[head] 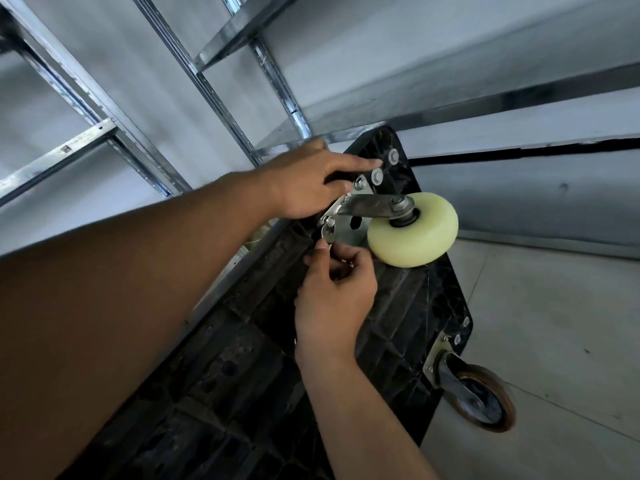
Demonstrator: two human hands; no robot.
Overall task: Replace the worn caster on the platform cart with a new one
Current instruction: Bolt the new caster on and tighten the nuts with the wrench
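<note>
Caster [412, 230] on upturned cart [398, 306]; left hand [304, 181] flat, fingers straight, at 10 o'clock; right hand [334, 292] pinching fastener [327, 237] at 8; shelving [221, 98] at 11.

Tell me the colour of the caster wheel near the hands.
The wheel is pale creamy yellow, head view.

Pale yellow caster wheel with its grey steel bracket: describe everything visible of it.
The pale yellow plastic-looking caster wheel looks clean and unworn, turned on a bolted axle in a grey metal bracket. The bracket's plate sits against a corner of the upturned black plastic platform cart, one hex bolt showing at its upper corner. The left hand rests on the plate's top edge; the right hand pinches a small metal fastener at its lower corner.
</note>
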